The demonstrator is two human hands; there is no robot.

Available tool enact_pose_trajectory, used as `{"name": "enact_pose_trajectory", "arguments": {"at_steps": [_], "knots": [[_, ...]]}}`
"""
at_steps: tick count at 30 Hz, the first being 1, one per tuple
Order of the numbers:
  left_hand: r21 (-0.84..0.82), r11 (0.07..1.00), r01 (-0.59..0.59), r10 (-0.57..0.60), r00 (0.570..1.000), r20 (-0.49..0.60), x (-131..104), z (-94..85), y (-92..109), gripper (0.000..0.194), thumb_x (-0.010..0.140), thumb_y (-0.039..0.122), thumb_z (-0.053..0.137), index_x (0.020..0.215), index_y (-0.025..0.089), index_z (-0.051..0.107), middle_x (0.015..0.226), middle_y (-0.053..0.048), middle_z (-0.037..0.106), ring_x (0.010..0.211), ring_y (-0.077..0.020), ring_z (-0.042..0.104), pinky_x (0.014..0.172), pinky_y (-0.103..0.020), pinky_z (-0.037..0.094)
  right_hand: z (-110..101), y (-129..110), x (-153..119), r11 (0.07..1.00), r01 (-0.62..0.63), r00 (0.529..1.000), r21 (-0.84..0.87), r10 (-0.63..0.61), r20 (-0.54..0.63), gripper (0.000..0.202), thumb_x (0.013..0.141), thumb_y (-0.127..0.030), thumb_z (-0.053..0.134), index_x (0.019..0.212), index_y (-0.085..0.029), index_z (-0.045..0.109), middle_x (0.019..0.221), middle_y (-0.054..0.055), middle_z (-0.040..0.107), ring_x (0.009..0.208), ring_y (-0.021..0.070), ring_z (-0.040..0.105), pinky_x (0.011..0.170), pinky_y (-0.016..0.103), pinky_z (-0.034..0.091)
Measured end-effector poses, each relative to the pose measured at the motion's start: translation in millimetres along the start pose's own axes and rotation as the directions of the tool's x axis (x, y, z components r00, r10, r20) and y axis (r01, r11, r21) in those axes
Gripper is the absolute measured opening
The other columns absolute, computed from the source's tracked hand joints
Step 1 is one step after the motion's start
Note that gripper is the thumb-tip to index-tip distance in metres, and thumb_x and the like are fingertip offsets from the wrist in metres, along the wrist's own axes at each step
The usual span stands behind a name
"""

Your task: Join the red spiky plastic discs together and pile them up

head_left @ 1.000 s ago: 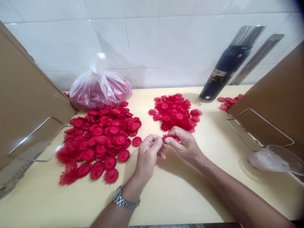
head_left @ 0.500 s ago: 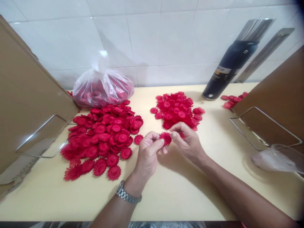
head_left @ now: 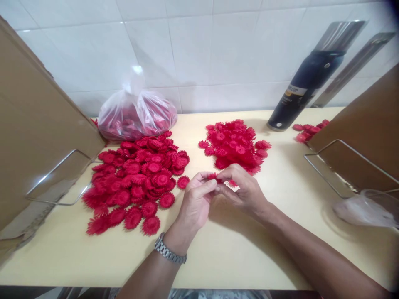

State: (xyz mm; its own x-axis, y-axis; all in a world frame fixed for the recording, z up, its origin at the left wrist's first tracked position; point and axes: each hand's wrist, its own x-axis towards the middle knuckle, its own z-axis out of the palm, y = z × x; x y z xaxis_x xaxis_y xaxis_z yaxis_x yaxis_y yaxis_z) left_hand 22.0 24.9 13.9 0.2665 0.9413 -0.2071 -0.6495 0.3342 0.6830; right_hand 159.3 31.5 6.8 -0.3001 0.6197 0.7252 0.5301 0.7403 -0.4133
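Between my two hands is a red fringed flower disc (head_left: pixel 213 176), seen nearly edge-on and partly covered by fingers. My left hand (head_left: pixel 195 202), with a metal watch on its wrist, pinches the disc between thumb and fingers. From the other side, the thumb and forefinger of my right hand (head_left: pixel 243 187) close on its right edge. A large heap of red flower discs (head_left: pixel 137 178) spreads left of my hands. Just beyond my right hand sits a smaller pile of lighter red flower discs (head_left: pixel 233 143).
A tied plastic bag (head_left: pixel 137 116) of red pieces stands behind the left heap. Cardboard panels with wire brackets flank the yellowish table (head_left: pixel 199 261). A dark bottle (head_left: pixel 307 79) stands at the back right, near a few red discs (head_left: pixel 308 129). A clear plastic cup (head_left: pixel 364 209) lies at right.
The flower disc has tipped from facing me to nearly edge-on. My right thumb and forefinger have moved left and closed on it. The view has shifted slightly.
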Motion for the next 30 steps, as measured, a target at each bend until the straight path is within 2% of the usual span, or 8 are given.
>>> {"name": "enact_pose_trajectory", "arguments": {"at_steps": [3,7,10,13,22,25,28,30], "knots": [[0.042,0.999,0.002,0.0,0.998,-0.06,1.1,0.5,-0.1,0.012,0.059,0.011,0.07,0.069,0.01,0.063,0.06,0.0,0.062,0.055,-0.0065,0.055,0.058,-0.018,0.043,-1.2,-0.2,-0.7,0.998,-0.015,0.999,0.055,0.012,0.039,0.008,0.084,-0.02,0.057,0.091,-0.019,0.053,0.074,0.002,0.057,0.068,0.0144,0.053,0.059,0.028,0.045],[0.18,0.976,-0.12,0.144,0.981,-0.128,-0.4,1.2,-1.8,0.012,0.062,0.016,0.07,0.067,0.012,0.062,0.062,0.0,0.063,0.056,-0.0081,0.056,0.059,-0.021,0.045,-4.8,-0.7,-1.0,0.971,-0.202,0.978,0.13,0.194,0.073,0.016,0.083,-0.025,0.058,0.098,-0.019,0.055,0.082,0.005,0.057,0.076,0.0162,0.055,0.065,0.03,0.048],[0.343,0.914,-0.219,0.267,0.959,-0.099,-2.0,-1.3,-4.8,0.013,0.071,0.024,0.066,0.068,0.014,0.059,0.06,0.002,0.058,0.055,-0.0079,0.052,0.056,-0.021,0.043,-6.4,-1.8,-0.4,0.945,-0.283,0.959,0.167,0.272,0.086,0.013,0.085,-0.026,0.055,0.096,-0.019,0.057,0.082,0.005,0.058,0.076,0.0165,0.056,0.066,0.03,0.048],[0.437,0.862,-0.258,0.318,0.946,-0.069,-2.2,-4.8,-7.2,0.02,0.076,0.029,0.063,0.066,0.015,0.054,0.057,0.004,0.051,0.054,-0.0067,0.045,0.053,-0.019,0.038,-6.6,-3.1,0.0,0.939,-0.294,0.955,0.176,0.282,0.093,0.011,0.086,-0.026,0.052,0.093,-0.019,0.058,0.082,0.005,0.059,0.077,0.0168,0.057,0.066,0.031,0.048],[0.501,0.831,-0.241,0.352,0.926,-0.137,1.1,-9.1,-8.4,0.04,0.076,0.041,0.063,0.054,0.018,0.038,0.047,0.007,0.035,0.046,-0.0069,0.035,0.046,-0.021,0.031,-5.7,-7.2,0.2,0.944,-0.266,0.964,0.194,0.262,0.049,0.01,0.085,-0.024,0.054,0.092,-0.018,0.058,0.078,0.004,0.058,0.072,0.0148,0.056,0.064,0.028,0.047],[0.479,0.844,-0.239,0.314,0.946,-0.082,-0.3,-7.5,-10.8,0.043,0.075,0.042,0.064,0.053,0.017,0.037,0.048,0.007,0.033,0.047,-0.0064,0.032,0.046,-0.021,0.026,-3.5,-10.0,1.1,0.931,-0.27,0.962,0.244,0.249,0.114,0.012,0.085,-0.026,0.057,0.094,-0.018,0.059,0.079,0.004,0.058,0.073,0.0149,0.056,0.065,0.028,0.047],[0.439,0.867,-0.235,0.275,0.961,-0.028,-1.8,-5.0,-12.2,0.041,0.075,0.042,0.064,0.053,0.017,0.041,0.049,0.006,0.037,0.049,-0.0068,0.033,0.048,-0.021,0.027,-2.3,-12.4,1.6,0.907,-0.297,0.95,0.299,0.25,0.185,0.008,0.085,-0.026,0.056,0.085,-0.018,0.06,0.074,0.003,0.057,0.07,0.0144,0.055,0.063,0.028,0.047],[0.411,0.881,-0.236,0.261,0.965,-0.005,-2.6,-3.6,-11.6,0.038,0.077,0.042,0.062,0.055,0.016,0.044,0.051,0.005,0.04,0.051,-0.0072,0.035,0.05,-0.021,0.028,-2.2,-12.7,1.4,0.895,-0.314,0.946,0.316,0.266,0.186,0.008,0.085,-0.025,0.056,0.08,-0.019,0.059,0.072,0.002,0.058,0.068,0.0142,0.055,0.061,0.028,0.046]]}}
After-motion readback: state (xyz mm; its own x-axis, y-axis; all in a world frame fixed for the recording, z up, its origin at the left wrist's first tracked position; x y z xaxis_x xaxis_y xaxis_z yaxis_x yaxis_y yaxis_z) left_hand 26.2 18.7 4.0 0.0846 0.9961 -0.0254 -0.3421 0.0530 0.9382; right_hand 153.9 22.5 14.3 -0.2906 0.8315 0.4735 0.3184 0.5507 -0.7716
